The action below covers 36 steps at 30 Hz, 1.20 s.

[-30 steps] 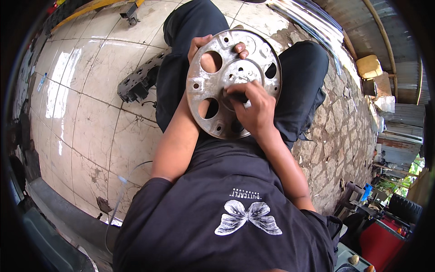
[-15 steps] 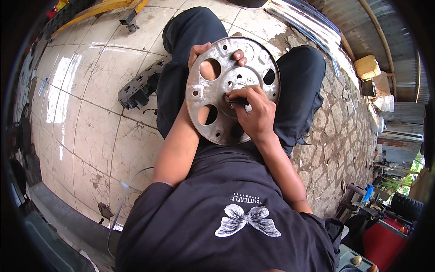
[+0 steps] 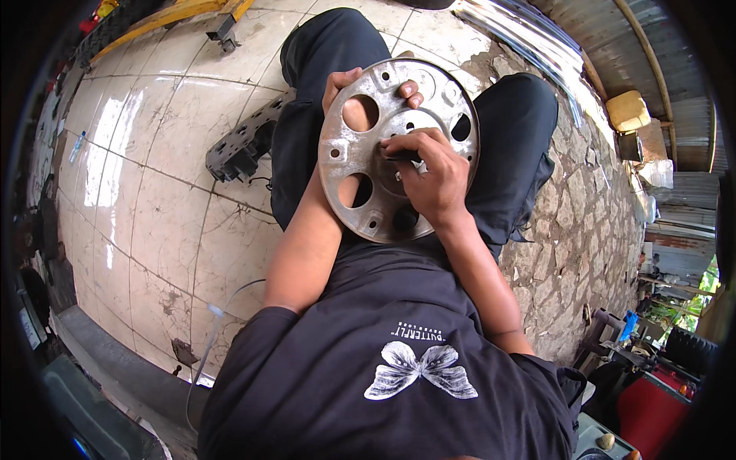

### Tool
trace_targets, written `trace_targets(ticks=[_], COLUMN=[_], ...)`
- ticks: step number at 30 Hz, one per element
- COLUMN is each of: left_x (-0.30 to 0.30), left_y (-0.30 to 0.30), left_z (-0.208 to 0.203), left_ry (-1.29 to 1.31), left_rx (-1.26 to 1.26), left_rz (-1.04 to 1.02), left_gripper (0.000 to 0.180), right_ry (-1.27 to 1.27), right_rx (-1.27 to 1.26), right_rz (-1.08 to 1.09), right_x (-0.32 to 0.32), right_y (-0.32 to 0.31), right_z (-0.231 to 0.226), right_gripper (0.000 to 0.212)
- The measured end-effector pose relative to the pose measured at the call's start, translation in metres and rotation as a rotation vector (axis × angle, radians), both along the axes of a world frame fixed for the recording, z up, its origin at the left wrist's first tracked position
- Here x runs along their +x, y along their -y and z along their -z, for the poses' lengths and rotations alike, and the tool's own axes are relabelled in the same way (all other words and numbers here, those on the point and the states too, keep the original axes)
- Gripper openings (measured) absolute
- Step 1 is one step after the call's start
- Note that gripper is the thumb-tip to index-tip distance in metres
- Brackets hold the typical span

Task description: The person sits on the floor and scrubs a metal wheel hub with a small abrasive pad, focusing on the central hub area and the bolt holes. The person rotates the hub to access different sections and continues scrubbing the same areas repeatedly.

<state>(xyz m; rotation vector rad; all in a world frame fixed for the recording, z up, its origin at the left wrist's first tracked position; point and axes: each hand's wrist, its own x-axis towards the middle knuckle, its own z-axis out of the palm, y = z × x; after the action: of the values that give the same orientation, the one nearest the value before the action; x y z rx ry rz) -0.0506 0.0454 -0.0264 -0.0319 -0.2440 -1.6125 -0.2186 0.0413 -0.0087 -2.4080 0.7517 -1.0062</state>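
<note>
On the lap, the left hand (image 3: 346,96) grips the round metal disc (image 3: 399,149) while the right hand (image 3: 433,180) pinches a small dark tool (image 3: 404,156) at its hub, likely needing steady pressure next.

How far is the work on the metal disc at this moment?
Done: the disc is off any machine and rests on the lap. In hand: the left hand grips its far rim from behind, and the right hand presses a small dark tool at the hub. Left: cannot be judged; the hub is covered.

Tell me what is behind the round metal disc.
Through the metal disc holes, left hand skin shows; its fingers wrap the top rim. Dark trousers lie beneath. The palm is covered.
</note>
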Motion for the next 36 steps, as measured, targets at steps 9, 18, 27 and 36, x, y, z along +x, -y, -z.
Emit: trace_targets(ticks=[9, 18, 27, 36], left_x=[0.002, 0.002, 0.002, 0.001], left_y=[0.002, 0.001, 0.0, -0.007], left_z=[0.004, 0.005, 0.003, -0.001], left_ry=[-0.002, 0.017, 0.038, 0.043], left_rx=[0.002, -0.038, -0.055, 0.013], left_rz=[0.007, 0.009, -0.026, -0.045], left_gripper=[0.063, 0.063, 0.064, 0.069], right_ry=[0.044, 0.096, 0.075, 0.075], right_rx=[0.031, -0.004, -0.013, -0.084], right_rz=[0.011, 0.039, 0.014, -0.045], right_x=[-0.002, -0.002, -0.004, -0.002], right_y=[-0.006, -0.01, -0.004, -0.005], right_z=[0.0, 0.015, 0.014, 0.015], right_gripper=[0.031, 0.031, 0.033, 0.035])
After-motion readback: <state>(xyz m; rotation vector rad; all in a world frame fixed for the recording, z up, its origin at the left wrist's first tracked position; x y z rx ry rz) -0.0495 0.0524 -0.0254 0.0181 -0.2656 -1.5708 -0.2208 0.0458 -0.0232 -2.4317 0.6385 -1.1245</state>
